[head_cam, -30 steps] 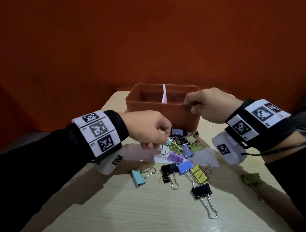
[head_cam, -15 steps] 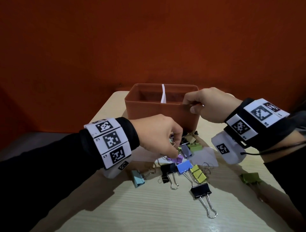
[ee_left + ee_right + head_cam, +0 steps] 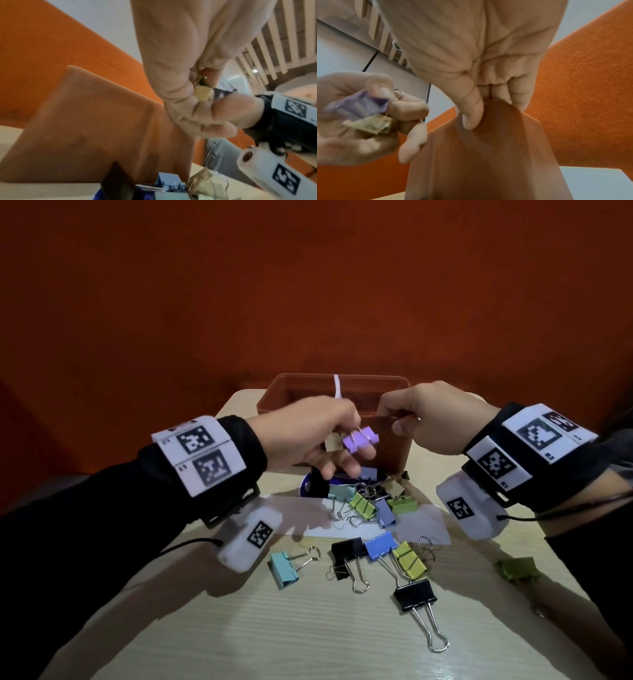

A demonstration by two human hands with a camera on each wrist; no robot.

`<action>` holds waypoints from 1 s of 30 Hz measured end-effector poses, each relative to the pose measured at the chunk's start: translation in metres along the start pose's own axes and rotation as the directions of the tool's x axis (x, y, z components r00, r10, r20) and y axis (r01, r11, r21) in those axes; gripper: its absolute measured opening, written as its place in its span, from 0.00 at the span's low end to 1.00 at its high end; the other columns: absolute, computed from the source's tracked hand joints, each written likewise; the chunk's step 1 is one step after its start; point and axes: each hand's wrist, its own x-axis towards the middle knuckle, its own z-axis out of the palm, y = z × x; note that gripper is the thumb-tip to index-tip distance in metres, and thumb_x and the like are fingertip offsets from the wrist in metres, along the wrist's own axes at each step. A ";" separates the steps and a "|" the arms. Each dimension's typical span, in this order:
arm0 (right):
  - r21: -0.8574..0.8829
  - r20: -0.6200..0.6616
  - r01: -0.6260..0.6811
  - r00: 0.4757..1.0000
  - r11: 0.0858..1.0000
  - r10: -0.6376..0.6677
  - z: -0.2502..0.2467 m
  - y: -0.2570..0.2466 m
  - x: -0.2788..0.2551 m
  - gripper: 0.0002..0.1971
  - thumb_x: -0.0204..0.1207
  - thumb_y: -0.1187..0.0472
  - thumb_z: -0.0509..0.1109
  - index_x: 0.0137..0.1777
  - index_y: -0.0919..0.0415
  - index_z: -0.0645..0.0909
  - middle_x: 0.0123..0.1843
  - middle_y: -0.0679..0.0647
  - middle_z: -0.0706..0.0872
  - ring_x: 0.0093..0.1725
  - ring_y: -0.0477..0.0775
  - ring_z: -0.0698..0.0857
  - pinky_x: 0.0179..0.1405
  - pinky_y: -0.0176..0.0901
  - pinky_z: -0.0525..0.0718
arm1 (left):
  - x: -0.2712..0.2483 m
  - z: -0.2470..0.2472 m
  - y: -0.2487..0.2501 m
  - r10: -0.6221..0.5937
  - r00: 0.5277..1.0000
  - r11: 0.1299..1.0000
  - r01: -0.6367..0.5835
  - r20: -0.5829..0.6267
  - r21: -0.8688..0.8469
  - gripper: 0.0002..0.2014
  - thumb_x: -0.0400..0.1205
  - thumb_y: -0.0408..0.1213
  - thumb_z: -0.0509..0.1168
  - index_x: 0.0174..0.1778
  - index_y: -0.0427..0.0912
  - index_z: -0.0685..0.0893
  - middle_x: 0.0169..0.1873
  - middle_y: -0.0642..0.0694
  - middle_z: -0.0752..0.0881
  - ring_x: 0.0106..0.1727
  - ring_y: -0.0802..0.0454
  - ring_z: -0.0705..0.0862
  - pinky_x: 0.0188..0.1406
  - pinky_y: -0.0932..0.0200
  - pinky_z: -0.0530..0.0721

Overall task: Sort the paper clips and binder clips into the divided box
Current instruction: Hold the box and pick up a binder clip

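**L hand lifts two clips in front of box; R hand on box rim**

- Light wood-grain table: carries box and loose clips.
- Brown plastic divided box at far end of table, upright; white divider strip stands inside it.
- R hand: thumb on outer front wall, fingers curled over the rim, clamped on the box wall.
- L hand raised above the pile, just in front of box's near wall; fingers together, pinching wire handles of a small purple metal binder clip and a small tan binder clip, both hanging clear of the table.
- Pile of mixed binder clips on a white paper sheet near box.
- Closer in, apart from pile: teal clip, blue clip, yellow-green clip, lg black clip.
- Olive clip lies alone, well to the R.
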 end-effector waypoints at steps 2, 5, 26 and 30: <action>-0.005 0.002 -0.005 1.000 1.000 0.005 0.000 0.000 0.000 0.12 0.82 0.62 0.63 0.61 0.47 0.78 0.53 0.50 0.81 0.48 0.51 0.74 0.28 0.29 0.61 | 0.001 -0.008 0.007 -0.001 1.000 0.987 -0.001 -0.009 -0.163 0.09 0.85 0.32 0.50 0.48 0.33 0.74 0.45 0.30 0.88 0.29 0.49 0.83 0.16 0.65 0.75; -0.004 0.004 -0.005 1.000 1.000 0.005 0.001 0.000 0.001 0.13 0.81 0.62 0.63 0.62 0.48 0.78 0.55 0.51 0.81 0.48 0.52 0.74 0.29 0.28 0.62 | 0.004 -0.023 0.019 -0.018 0.999 0.959 0.008 -0.033 -0.284 0.06 0.84 0.32 0.53 0.53 0.36 0.73 0.38 0.37 0.85 0.26 0.53 0.79 0.14 0.67 0.74; -0.039 0.009 0.010 1.000 0.999 -0.010 0.000 0.000 -0.001 0.13 0.82 0.62 0.63 0.64 0.47 0.78 0.55 0.50 0.81 0.49 0.50 0.73 0.31 0.40 0.65 | 0.026 -0.019 0.030 0.141 0.978 0.985 -0.122 -0.154 0.124 0.10 0.78 0.23 0.68 0.53 0.37 0.83 0.41 0.43 0.86 0.38 0.54 0.87 0.30 0.64 0.86; -0.012 0.011 0.014 1.000 1.000 -0.013 0.000 0.000 0.001 0.13 0.82 0.62 0.63 0.62 0.47 0.78 0.53 0.49 0.81 0.49 0.50 0.74 0.28 0.29 0.62 | 0.017 -0.005 0.015 0.147 0.988 0.807 -0.143 0.039 0.573 0.01 0.77 0.33 0.73 0.43 0.42 0.88 0.34 0.45 0.89 0.29 0.59 0.84 0.25 0.65 0.82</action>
